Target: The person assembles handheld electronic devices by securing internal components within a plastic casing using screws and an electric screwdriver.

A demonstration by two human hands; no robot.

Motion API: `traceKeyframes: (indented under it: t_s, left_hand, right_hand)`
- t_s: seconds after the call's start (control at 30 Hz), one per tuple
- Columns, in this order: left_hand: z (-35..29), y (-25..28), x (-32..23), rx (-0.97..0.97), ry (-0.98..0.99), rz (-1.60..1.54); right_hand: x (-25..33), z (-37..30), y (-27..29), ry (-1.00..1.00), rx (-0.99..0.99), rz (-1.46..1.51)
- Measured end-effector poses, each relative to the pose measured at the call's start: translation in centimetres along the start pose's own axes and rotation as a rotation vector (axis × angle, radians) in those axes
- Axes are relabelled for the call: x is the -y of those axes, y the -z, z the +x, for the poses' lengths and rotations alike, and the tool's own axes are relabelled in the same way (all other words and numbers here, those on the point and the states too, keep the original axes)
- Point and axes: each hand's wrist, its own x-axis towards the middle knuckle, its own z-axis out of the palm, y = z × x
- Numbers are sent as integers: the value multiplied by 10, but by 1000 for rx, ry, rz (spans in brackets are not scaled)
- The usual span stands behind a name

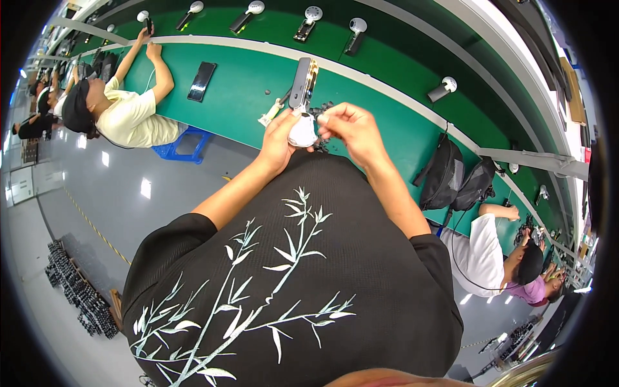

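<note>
On the green counter point(238, 90), a black phone point(201, 80) lies to the left, a heap of small dark parts point(324, 109) sits just behind the hands, and co-workers sit either side. The left hand point(278, 138) wraps around the white head of a hair dryer point(302, 97), held over the counter's near edge. Its dark handle points away, up across the counter; the right hand point(351, 129), just right, pinches something too small to tell.
</note>
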Motion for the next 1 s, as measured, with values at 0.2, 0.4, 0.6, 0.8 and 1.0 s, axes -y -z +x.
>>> traceKeyframes:
  t_s: [0.2,0.4,0.6,0.8,1.0]
  left_hand:
    - [5,7,8,-58,-131,237]
    - [5,6,10,-114,-186,381]
    - [-7,-4,1,16,-40,346]
    - [-12,-5,-3,37,49,256]
    - [-8,7,-2,5,58,73]
  right_hand:
    - [-15,-11,-9,-95,90,-21]
    - [-16,-9,-8,-156,117,1]
    - [-20,-7,-2,-191,149,101]
    - [-36,-4,15,-253,175,467]
    - [-109,43,131,-131,-380,20]
